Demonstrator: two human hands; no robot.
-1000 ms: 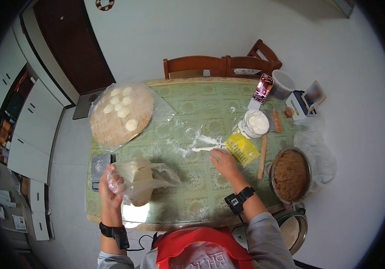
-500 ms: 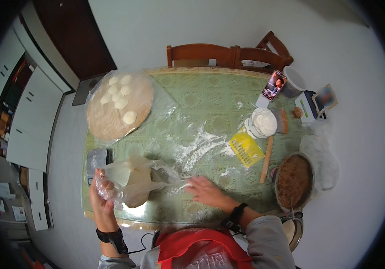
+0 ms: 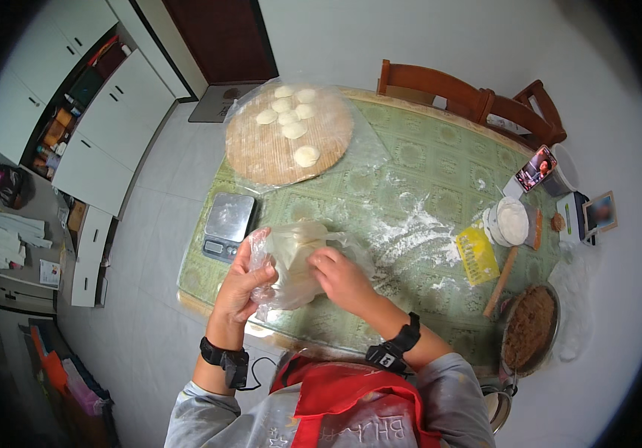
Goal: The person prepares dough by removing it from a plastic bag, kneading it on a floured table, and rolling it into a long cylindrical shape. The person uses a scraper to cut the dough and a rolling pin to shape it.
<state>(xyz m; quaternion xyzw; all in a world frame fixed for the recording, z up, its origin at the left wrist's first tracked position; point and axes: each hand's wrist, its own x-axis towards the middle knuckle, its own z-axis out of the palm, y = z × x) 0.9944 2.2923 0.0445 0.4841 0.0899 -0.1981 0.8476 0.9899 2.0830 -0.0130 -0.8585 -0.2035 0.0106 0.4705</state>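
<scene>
A clear plastic bag (image 3: 283,295) with a pale lump of dough (image 3: 302,243) inside it is at the near left of the table. My left hand (image 3: 244,280) is closed on the bag's left edge, the film bunched in its fingers. On the other side, my right hand (image 3: 342,278) has its fingers curled against the bag, gripping the film beside the dough; the fingertips are partly hidden. Just beyond my left hand lies a grey kitchen scale (image 3: 229,220).
Several dough rounds (image 3: 306,156) lie on a round board (image 3: 261,160) under plastic film. White flour (image 3: 410,228) is scattered mid-table. To the right are a yellow scraper (image 3: 478,255), a flour tub (image 3: 511,222), a rolling pin (image 3: 500,282), a phone (image 3: 537,169) and a bowl of brown filling (image 3: 530,328).
My right hand has moved from the floured tabletop onto the bag and closed there. My left hand still grips the bag. The view has turned toward the left, showing the scale fully.
</scene>
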